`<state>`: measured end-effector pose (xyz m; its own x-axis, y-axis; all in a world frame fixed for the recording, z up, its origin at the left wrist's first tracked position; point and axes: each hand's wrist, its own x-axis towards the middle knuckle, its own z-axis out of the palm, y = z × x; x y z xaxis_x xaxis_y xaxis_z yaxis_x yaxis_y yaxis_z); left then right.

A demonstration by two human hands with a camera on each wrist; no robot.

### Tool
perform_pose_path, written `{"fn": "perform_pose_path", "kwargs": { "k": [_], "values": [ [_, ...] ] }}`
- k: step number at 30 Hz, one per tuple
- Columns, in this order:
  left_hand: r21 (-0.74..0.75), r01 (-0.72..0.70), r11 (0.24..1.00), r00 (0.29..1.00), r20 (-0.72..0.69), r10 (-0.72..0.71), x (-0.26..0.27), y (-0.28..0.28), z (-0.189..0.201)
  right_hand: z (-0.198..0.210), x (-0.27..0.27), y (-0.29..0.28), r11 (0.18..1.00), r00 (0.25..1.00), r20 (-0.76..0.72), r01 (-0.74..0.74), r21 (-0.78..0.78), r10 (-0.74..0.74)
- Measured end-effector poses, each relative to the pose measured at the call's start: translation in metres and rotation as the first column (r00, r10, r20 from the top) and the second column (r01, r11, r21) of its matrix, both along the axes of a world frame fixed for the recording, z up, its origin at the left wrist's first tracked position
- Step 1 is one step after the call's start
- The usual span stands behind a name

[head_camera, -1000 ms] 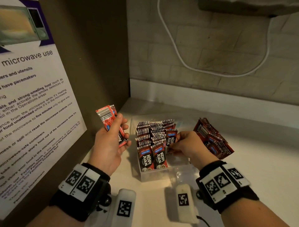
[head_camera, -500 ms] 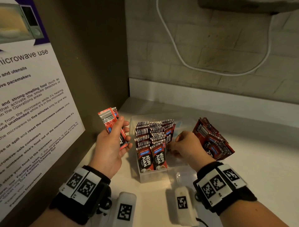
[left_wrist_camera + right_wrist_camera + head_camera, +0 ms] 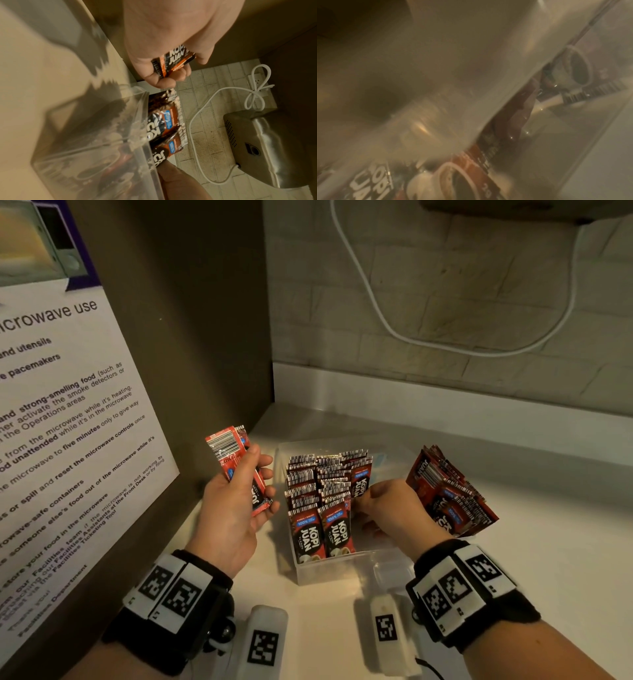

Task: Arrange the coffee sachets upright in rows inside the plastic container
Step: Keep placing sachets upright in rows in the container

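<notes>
I was mid-fill: my right hand (image 3: 390, 508) pinched a red-and-black foil coffee sachet (image 3: 360, 486) upright in the clear plastic container (image 3: 329, 571), beside 2 standing rows; next I judged it needed seating. My left hand (image 3: 233, 501) clasped spare sachets (image 3: 236, 463). A loose sachet pile (image 3: 452, 501) lay right

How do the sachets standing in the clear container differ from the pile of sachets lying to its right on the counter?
The sachets in the container stand upright in neat rows, fronts facing one way; the pile on the counter is fanned and leaning, sachets at mixed angles. The container sachets sit inside the plastic container; the pile lies loose on the counter, outside it. Both look like the same red and black coffee sachets.
</notes>
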<state>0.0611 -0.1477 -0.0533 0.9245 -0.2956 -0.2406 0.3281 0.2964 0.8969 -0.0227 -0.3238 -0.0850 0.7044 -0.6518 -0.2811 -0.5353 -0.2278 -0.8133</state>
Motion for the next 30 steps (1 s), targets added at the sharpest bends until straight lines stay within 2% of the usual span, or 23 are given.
{"fn": "perform_pose_path", "kwargs": {
  "k": [8, 15, 17, 20, 23, 26, 30],
  "values": [
    [0.003, -0.004, 1.0, 1.0, 0.007, 0.004, -0.001, 0.002, 0.002, -0.002, -0.001, -0.002, 1.0, 1.0, 0.015, 0.003, -0.012, -0.003],
    [0.049, -0.003, 0.999, 0.998, -0.063, 0.006, 0.005, 0.005, 0.004, -0.004, -0.005, -0.005, 0.999, 0.997, 0.076, 0.033, -0.017, -0.032],
    [0.05, 0.01, 0.999, 0.994, -0.107, -0.005, 0.007, 0.007, 0.007, -0.002, -0.006, -0.004, 0.998, 0.99, 0.13, 0.054, -0.019, -0.051],
    [-0.02, 0.037, 0.999, 0.99, -0.135, -0.039, 0.008, 0.009, 0.016, 0.009, -0.011, 0.001, 0.995, 0.937, 0.342, 0.09, -0.046, -0.069],
    [-0.067, 0.112, 0.992, 0.993, -0.038, -0.114, 0.003, 0.011, 0.027, 0.028, -0.018, 0.01, 0.99, 0.842, 0.54, 0.089, -0.105, -0.019],
    [-0.043, 0.261, 0.964, 0.963, 0.076, -0.257, -0.009, 0.01, 0.039, 0.049, -0.023, 0.017, 0.988, 0.775, 0.63, 0.051, -0.144, 0.051],
    [0.107, 0.402, 0.909, 0.879, 0.234, -0.416, -0.027, 0.004, 0.044, 0.075, -0.026, 0.032, 0.991, 0.72, 0.685, -0.132, -0.021, 0.11]
  ]
}}
